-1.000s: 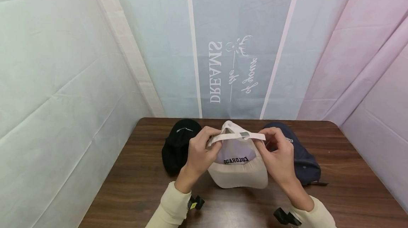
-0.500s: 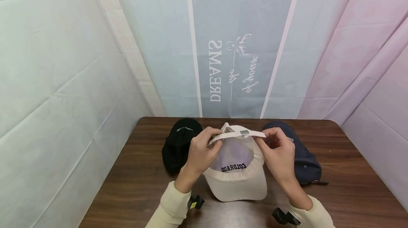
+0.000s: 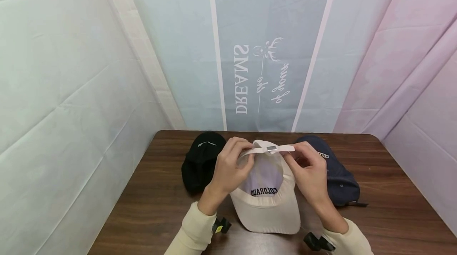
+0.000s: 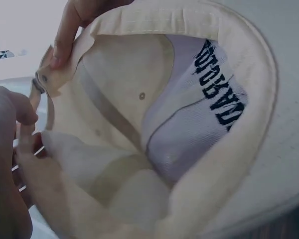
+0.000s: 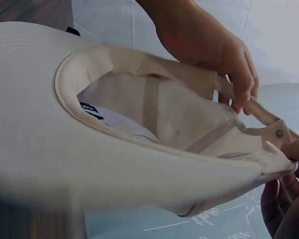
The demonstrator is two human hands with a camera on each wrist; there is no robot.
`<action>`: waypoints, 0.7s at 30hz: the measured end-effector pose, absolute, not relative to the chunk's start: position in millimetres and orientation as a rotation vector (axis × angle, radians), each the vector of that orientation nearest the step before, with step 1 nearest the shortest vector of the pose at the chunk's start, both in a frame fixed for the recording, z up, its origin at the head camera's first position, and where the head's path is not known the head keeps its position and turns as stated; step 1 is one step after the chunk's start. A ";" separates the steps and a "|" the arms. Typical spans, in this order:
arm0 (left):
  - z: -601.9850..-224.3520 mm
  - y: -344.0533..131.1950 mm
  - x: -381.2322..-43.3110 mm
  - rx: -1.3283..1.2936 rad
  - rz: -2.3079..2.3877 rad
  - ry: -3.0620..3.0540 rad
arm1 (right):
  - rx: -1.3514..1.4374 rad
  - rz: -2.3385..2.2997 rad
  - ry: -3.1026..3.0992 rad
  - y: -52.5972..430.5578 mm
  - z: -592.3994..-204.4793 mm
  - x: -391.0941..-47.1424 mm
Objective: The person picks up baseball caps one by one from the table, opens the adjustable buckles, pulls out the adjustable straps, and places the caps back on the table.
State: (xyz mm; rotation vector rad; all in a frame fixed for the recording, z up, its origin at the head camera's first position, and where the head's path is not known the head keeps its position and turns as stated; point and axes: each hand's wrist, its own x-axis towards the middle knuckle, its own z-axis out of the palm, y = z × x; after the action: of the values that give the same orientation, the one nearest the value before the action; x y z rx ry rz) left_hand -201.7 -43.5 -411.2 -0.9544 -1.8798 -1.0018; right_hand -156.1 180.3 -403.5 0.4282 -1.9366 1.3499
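A cream baseball cap [image 3: 265,217] hangs upside down between both hands, brim toward the person and lavender front panel inside with dark COLORADO lettering [image 3: 263,191] showing through. Its back strap [image 3: 257,150] has a small metal buckle [image 3: 271,149]. At the strap's left part, my left hand [image 3: 230,167] pinches it between thumb and fingers. Opposite, my right hand [image 3: 310,169] grips the back edge by the strap's free end. In the right wrist view, a snap [image 5: 279,133] shows near the right fingers. The left wrist view looks into the cap's crown [image 4: 124,74].
A black cap [image 3: 200,167] lies on the brown wooden table [image 3: 143,207] to the left. On the right, partly behind the right hand, is a navy cap [image 3: 340,179] with its strap trailing. A fabric backdrop [image 3: 192,68] stands behind the table.
The cream cap's brim has swung down toward the person, opening its inside to view. My left hand has shifted slightly right along the strap; the right has barely moved.
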 end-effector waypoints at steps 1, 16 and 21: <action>-410.4 -42.8 -201.5 -0.959 -0.992 -1.874 | 0.445 1.346 -1.925 180.1 -404.0 -156.3; -401.2 -21.6 -189.8 -1.021 -0.988 -1.898 | 0.561 1.374 -1.871 174.2 -409.2 -156.7; -400.2 -17.2 -186.6 -1.016 -0.986 -1.938 | 0.641 1.372 -1.862 170.8 -409.5 -156.0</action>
State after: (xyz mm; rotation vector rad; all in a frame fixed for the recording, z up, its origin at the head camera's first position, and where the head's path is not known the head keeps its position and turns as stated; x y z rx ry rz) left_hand -186.6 -17.2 -400.2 -1.0161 -1.9377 -0.9865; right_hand -156.0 170.8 -409.5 0.6405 -1.8617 1.3722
